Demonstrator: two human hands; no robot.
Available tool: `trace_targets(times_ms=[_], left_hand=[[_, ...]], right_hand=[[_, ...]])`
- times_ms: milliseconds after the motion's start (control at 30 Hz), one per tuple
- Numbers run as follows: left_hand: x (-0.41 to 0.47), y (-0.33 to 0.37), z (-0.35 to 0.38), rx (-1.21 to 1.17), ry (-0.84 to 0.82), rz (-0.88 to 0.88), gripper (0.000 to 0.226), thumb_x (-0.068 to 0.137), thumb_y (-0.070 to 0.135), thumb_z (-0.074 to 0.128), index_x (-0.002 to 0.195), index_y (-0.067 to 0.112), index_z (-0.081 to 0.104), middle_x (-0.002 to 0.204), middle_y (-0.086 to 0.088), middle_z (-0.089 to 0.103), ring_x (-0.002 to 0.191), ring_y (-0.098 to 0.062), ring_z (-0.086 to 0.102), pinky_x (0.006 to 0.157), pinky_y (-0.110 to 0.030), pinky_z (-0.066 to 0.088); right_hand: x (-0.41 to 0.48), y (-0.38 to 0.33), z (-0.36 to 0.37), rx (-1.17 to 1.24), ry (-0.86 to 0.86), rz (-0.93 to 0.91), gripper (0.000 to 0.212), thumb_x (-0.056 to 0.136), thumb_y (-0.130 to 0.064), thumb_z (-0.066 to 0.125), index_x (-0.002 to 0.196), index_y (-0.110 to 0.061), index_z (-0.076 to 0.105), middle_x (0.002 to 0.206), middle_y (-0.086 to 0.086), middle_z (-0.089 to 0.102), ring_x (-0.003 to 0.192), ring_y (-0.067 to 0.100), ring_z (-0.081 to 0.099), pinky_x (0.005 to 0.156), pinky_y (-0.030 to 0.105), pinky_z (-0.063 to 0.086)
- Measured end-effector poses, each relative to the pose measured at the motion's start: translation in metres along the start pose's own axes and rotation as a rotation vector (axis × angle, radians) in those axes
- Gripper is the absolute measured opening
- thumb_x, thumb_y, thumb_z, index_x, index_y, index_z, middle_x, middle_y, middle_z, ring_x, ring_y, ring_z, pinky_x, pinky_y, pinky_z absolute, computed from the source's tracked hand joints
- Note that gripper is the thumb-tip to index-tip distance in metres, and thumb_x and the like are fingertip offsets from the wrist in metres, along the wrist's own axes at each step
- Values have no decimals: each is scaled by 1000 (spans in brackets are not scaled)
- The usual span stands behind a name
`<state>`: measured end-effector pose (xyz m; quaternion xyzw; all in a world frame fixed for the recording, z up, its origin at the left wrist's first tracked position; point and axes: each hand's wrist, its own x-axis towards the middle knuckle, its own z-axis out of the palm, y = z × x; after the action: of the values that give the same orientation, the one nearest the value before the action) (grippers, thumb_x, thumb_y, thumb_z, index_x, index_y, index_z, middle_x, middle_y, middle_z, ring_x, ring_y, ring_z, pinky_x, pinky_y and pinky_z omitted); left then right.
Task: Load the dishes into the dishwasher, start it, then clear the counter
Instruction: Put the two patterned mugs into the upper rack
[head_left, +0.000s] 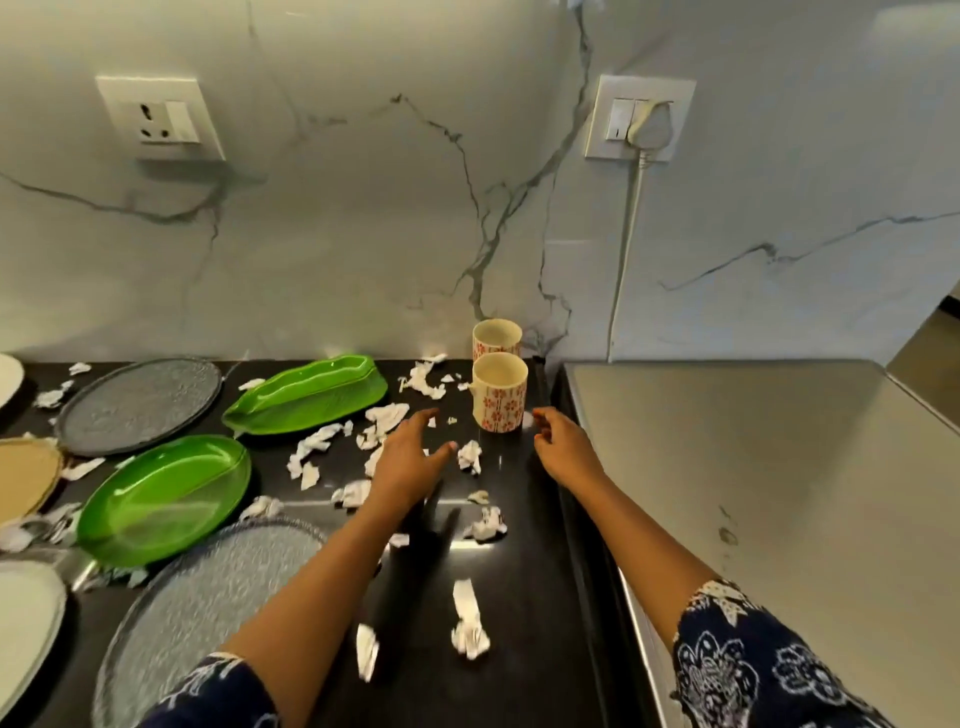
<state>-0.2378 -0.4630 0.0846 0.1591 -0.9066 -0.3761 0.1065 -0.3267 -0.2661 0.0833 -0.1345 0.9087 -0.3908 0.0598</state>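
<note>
Two cream mugs with red flower print stand on the black counter (519, 571), the near mug (500, 395) in front of the far mug (496, 339) by the wall. My left hand (408, 457) hovers open over paper scraps, just left of the near mug. My right hand (563, 441) is open too, just right of that mug, touching nothing. To the left lie a green leaf-shaped dish (311, 392), a green oval plate (166, 499), a grey round plate (140, 405) and a large textured grey plate (208, 603).
Several torn white paper scraps (470, 618) litter the counter. A steel appliance top (753, 493) adjoins on the right. A tan plate (26, 478) and white plates (26, 623) sit at the left edge. A plugged-in white cord (626, 249) runs down the marble wall.
</note>
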Motion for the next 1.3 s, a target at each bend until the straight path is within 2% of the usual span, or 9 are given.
trace_targets(times_ms=[167,300,400,600,767,933,1067,1167,1300], left_hand=[[54,-2,18,-322,-82,-95,74,82,26,72,145,20,33,139,6,44,128,-12,42,103,-25,32],[79,-2,30,-340,-171,-26,91,76,35,78,149,25,24,151,3,34,137,-14,33,109,-31,30],[88,-2,27,-365,-220,36,104,64,42,84,148,30,25,143,7,43,129,-9,42,106,-30,37],[92,-23,16,-432,-73,52,95,60,24,89,138,30,35,123,12,51,115,-6,49,83,-5,38],[98,-28,10,-391,-19,51,90,61,21,88,136,26,39,117,14,52,110,-4,50,83,-8,38],[103,-27,14,-461,50,8,90,54,35,87,128,35,37,111,29,49,102,9,50,87,-16,41],[108,-28,20,-519,70,-30,106,56,18,90,140,32,27,115,34,40,100,23,43,84,-10,39],[110,-31,20,-509,70,-52,115,48,30,86,143,31,23,117,26,42,107,5,46,91,-21,39],[115,-32,21,-459,72,-89,88,51,20,89,124,28,41,110,16,53,101,-1,51,90,-27,45]], right_hand=[[58,-10,3,171,-138,127,61,94,-8,45,149,-21,21,150,9,33,136,27,34,108,37,32],[67,-3,9,334,-89,143,56,93,-1,41,144,-22,32,145,6,41,133,23,39,106,33,34],[65,0,16,454,-141,103,55,92,5,40,140,-22,40,139,2,49,129,16,45,104,26,37],[72,-2,26,436,-396,-9,52,91,3,45,133,-26,49,129,-6,56,121,7,50,104,26,39],[101,4,22,484,117,89,44,89,-3,58,130,-16,51,127,0,56,119,17,53,103,32,42],[136,1,35,367,62,104,89,75,-24,77,147,-20,24,151,7,29,138,23,29,111,41,31],[158,-10,48,403,127,50,101,63,-22,86,144,-16,26,143,8,36,132,23,36,101,28,33],[165,-14,58,426,218,51,102,59,-17,88,141,-10,28,139,11,39,129,25,39,97,25,34],[173,-12,66,445,259,66,99,57,-17,89,137,-10,32,135,11,42,126,26,43,98,31,40]])
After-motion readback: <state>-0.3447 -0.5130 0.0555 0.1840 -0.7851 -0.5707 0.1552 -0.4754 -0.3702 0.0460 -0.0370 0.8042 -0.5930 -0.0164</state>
